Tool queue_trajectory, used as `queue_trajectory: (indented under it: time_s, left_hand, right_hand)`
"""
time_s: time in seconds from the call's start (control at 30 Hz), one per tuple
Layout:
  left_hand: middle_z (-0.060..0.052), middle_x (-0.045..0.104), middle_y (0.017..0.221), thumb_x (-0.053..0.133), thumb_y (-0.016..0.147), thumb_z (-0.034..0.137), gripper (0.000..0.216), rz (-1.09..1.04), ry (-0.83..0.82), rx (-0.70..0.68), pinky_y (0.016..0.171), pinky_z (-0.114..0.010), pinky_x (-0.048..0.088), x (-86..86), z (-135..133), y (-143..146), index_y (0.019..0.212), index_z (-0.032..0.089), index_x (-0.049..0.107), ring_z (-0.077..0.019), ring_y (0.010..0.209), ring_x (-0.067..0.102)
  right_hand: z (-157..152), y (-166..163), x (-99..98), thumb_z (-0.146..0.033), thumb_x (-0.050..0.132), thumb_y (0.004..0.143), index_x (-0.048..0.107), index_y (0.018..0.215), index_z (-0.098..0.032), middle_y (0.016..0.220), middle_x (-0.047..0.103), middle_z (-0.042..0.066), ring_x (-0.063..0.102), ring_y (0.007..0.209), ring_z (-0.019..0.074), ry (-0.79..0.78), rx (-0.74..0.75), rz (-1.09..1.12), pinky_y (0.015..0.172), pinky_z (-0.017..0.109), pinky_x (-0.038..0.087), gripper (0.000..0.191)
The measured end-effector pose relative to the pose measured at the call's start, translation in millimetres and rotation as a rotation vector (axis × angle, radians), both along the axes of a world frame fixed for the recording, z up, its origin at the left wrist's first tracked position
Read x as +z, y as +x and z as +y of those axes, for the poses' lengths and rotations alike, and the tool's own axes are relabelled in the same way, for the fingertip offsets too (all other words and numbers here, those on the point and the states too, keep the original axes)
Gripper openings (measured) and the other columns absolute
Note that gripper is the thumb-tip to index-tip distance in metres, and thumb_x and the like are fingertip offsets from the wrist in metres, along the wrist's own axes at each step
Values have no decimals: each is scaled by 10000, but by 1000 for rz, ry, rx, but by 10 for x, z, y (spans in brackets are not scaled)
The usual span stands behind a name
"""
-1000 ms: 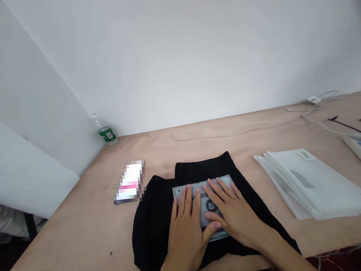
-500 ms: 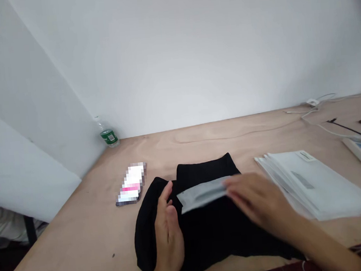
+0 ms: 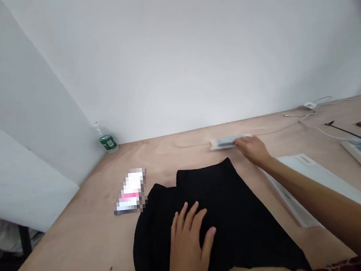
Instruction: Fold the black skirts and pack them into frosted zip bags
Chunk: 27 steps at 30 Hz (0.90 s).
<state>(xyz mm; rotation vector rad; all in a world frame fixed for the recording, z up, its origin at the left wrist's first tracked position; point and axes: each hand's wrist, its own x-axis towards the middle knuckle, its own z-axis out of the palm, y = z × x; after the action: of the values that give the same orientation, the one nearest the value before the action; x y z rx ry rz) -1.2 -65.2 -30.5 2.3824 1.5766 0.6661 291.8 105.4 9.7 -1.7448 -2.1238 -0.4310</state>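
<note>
Black folded cloth (image 3: 230, 220) lay under the left hand (image 3: 191, 247), its fingers (image 3: 191, 213) spread flat and released; well beyond, the right hand (image 3: 252, 150) had curled fingers (image 3: 241, 143) grasping the end of a pale grey flat packet (image 3: 226, 142) over the plywood table (image 3: 82, 247).

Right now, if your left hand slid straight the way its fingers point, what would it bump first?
The left hand already lies on the black cloth, so it would slide to the cloth's far edge, then probably cross the plywood tabletop to the white wall. Depth is hard to judge.
</note>
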Motion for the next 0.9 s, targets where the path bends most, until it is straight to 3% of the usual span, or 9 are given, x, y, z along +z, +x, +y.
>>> queue_trajectory:
  time_s: [0.13,0.27,0.43,0.5,0.6,0.73,0.83,0.9]
  left_hand:
    - [-20,523,1291,462,857,363,342,38,-10,-64,993,-577,332,8,-28,-91,1188,301,519,-263,1250,397]
    - [-11,624,1148,482,847,331,253,-96,-7,12,956,-485,413,199,158,-181,1068,289,596,-225,1135,521]
    - [-26,682,958,450,859,322,247,-210,-87,271,804,-318,489,397,938,-223,991,219,630,-170,869,636]
    - [-50,677,949,484,842,317,253,-192,-95,303,801,-324,478,373,1258,-217,1010,184,620,-182,853,635]
    - [-67,654,950,572,803,336,236,-152,-129,323,820,-373,461,274,1538,-198,948,156,625,-210,902,609]
    - [-55,617,996,544,840,336,219,-169,-157,324,796,-383,471,179,1597,-198,935,146,597,-175,895,589]
    - [-28,659,843,580,785,335,162,-256,-175,303,688,-304,484,172,1558,-230,775,175,605,-177,763,638]
    - [-15,668,789,537,790,345,159,-331,-200,254,578,-265,478,187,1495,-257,772,191,572,-164,645,654]
  right_hand:
    - [-58,82,-387,-127,447,802,625,762,-175,935,656,91,561,832,201,-99,2,11,682,304,328,188]
    - [-66,41,-366,-114,423,798,628,777,-167,956,651,106,568,840,212,-130,-47,104,687,316,333,212]
    - [-109,-265,-241,-332,437,841,621,911,-198,934,658,58,581,838,191,-188,27,301,693,282,380,239]
    - [-122,-358,-241,-387,511,788,630,921,-191,884,664,55,592,790,193,-225,44,387,657,276,396,265]
    - [-110,-387,-273,-328,599,700,657,853,-180,758,650,41,589,696,191,-263,36,521,606,278,403,221]
    - [-92,-337,-306,-286,609,668,656,751,-206,649,602,-7,575,618,164,-285,20,733,581,275,421,124]
    - [-152,-328,-285,-312,590,685,621,760,-203,620,592,-16,587,543,148,-340,12,930,506,264,450,135]
    - [-252,-325,-244,-301,565,702,593,784,-195,633,610,-3,617,540,154,-399,18,1058,475,258,477,137]
